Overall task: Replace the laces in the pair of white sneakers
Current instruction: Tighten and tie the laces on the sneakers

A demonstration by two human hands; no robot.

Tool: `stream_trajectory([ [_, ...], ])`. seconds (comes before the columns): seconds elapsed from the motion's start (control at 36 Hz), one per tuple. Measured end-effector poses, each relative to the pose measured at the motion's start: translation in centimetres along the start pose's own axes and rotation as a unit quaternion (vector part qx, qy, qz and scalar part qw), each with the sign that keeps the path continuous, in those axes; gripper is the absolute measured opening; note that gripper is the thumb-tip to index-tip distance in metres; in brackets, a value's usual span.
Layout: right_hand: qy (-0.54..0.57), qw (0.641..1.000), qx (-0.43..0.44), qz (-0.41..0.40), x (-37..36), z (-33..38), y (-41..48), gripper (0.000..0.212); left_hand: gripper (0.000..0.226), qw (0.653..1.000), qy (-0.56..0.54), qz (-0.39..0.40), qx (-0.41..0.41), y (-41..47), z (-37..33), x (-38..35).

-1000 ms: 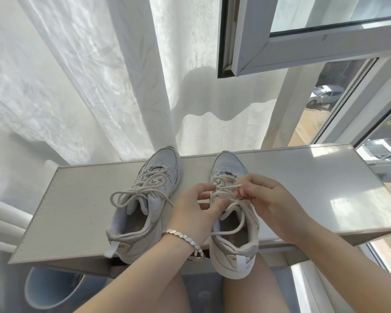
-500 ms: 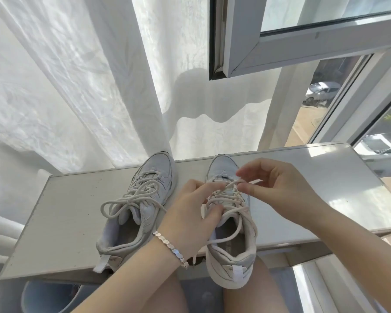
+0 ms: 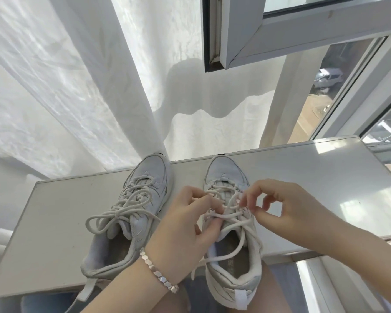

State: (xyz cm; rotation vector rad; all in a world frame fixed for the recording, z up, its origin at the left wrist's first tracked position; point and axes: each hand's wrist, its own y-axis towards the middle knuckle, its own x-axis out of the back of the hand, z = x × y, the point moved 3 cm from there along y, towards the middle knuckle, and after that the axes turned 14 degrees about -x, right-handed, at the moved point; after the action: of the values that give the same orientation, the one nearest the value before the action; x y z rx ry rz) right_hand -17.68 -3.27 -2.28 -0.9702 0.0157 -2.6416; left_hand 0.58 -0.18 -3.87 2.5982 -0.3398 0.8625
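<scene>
The cream round lace of the white padded sneaker under your grip lies slack across its eyelets, on the pale grey sill board. Your left hand pinches one crossing, while your right hand, which lifted a strand clear half a second ago, has dropped back just beyond that pinch; whether its curled fingertips hold lace I cannot tell. Unlacing seems to be moving to the next row, and the second white sneaker, beside your left wrist, remains bow-tied.

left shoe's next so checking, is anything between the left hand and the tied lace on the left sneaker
Nothing visible does. The left hand holds the right sneaker's lace; the left sneaker stands right beside it, tied lace uncovered.
</scene>
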Motion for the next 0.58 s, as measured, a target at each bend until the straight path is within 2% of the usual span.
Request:
stream_trajectory([
  [0.11,0.025,1.000,-0.014,-0.009,0.1,-0.1,0.3,0.035,0.024,1.000,-0.019,-0.004,0.011,0.1,0.0,0.1],
  [0.25,0.013,0.997,-0.043,0.063,-0.2,-0.1,1.5,0.029,0.008,0.998,-0.051,-0.028,0.021,0.0,-0.2,0.3],
  [0.42,0.022,0.991,-0.051,0.125,0.0,0.1,2.7,0.018,0.015,0.993,-0.084,-0.068,0.040,-0.3,-0.1,0.3],
  [0.58,-0.123,0.970,-0.010,0.211,-0.1,1.1,3.6,0.028,0.019,0.989,-0.109,-0.078,0.064,-0.3,0.0,0.0],
])
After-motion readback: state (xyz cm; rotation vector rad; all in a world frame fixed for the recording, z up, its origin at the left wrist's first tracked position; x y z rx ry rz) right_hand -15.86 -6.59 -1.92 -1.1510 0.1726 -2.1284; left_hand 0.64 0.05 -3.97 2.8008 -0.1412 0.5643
